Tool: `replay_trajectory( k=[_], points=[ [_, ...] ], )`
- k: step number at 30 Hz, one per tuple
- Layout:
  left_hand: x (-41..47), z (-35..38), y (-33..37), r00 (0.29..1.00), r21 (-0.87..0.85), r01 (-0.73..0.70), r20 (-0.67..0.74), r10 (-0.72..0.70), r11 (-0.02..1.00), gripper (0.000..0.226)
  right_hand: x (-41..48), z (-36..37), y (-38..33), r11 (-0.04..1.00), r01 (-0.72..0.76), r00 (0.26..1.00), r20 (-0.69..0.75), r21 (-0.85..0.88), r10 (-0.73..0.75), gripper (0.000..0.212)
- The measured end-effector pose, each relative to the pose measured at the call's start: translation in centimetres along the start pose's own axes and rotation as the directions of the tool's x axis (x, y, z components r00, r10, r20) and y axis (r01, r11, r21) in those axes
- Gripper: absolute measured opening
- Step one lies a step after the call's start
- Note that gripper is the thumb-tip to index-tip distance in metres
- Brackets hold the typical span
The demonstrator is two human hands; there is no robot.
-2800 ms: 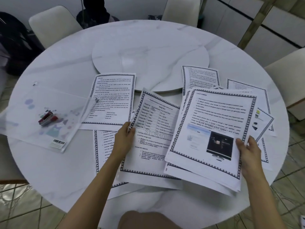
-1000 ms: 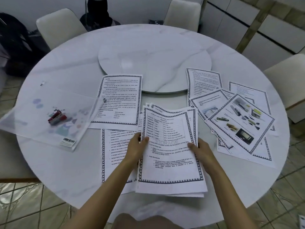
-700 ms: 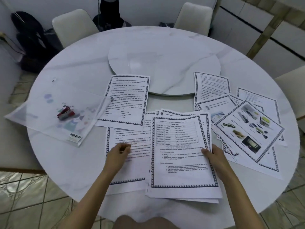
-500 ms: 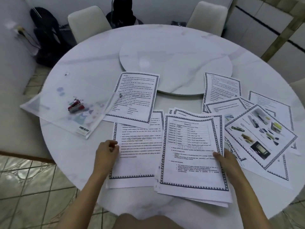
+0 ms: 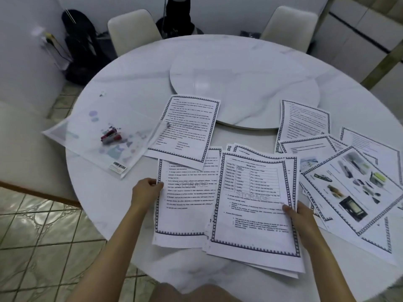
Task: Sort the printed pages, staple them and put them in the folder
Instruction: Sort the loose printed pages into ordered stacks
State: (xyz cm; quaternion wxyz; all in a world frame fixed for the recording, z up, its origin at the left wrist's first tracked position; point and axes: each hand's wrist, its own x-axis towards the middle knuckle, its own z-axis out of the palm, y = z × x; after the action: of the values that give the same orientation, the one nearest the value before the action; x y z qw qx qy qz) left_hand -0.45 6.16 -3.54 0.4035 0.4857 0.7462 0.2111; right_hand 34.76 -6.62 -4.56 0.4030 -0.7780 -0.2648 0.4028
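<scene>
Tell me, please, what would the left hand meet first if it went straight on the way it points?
The text page, whose left edge the left hand pinches; beyond it, probably the upper page under the folder corner.

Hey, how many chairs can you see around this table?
2 clearly: the left chair and the right chair, both behind the table's far edge. A pale seat at the table's left may be a third; others may be out of view.

We see a round marble table (image 5: pixel 130 83), a turntable (image 5: pixel 250 83) at its centre — two pale chairs (image 5: pixel 130 29) beyond, tiled floor (image 5: pixel 32 236) at left.
</scene>
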Motion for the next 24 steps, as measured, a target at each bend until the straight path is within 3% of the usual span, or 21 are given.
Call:
replay_trajectory(
  k=[7, 18, 24],
  points=[
    [-2.1, 0.9, 0.9, 0.984, -0.01, -0.171, -0.052, 0.17, 0.985, 0.026, -0.2, 0.4, -0.3, 0.999, 0.035, 0.999, -0.013, -0.025, -0.035, 0.033],
    [-4.8, -3.1, -2.1, 0.999, -0.172, -0.05, -0.025, 0.047, 0.984, 0.025, 0.1, -1.7, -0.7, 0.996, 0.087, 0.99, -0.109, -0.03, -0.09, 0.034],
    [-5.7, -6.5, -3.6, 0.99, -0.067, -0.094, -0.109, 0.087, 0.993, 0.028, 0.2, -3.0, 0.0, 0.992, 0.004, 0.991, -0.134, -0.124, -0.02, 0.034]
  ],
)
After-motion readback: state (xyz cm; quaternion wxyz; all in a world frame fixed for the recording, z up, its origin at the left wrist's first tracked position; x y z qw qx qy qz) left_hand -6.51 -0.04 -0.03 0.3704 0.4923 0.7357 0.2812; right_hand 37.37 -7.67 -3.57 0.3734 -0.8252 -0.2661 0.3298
